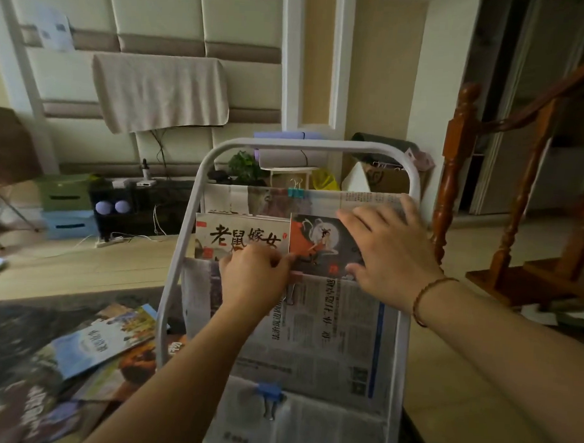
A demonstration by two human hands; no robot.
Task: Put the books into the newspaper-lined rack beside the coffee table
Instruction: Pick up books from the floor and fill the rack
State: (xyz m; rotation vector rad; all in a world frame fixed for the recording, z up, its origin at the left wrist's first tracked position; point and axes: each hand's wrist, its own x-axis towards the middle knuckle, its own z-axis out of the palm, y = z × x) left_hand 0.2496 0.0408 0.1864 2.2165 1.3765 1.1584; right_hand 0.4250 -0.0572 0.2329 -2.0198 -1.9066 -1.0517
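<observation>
Orange-grey book (pixel 319 246) in rack (pixel 183 236); left hand (pixel 254 280) pinches edge; right hand (pixel 386 255) flat on cover.

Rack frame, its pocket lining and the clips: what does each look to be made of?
Rack frame: probably metal tube painted matt white, judging by the smooth round bend. Pocket lining: newsprint, with printed columns and soft creases. Blue clip: seemingly a painted metal binder clip with bare wire handles; the teal clip looks the same.
</observation>
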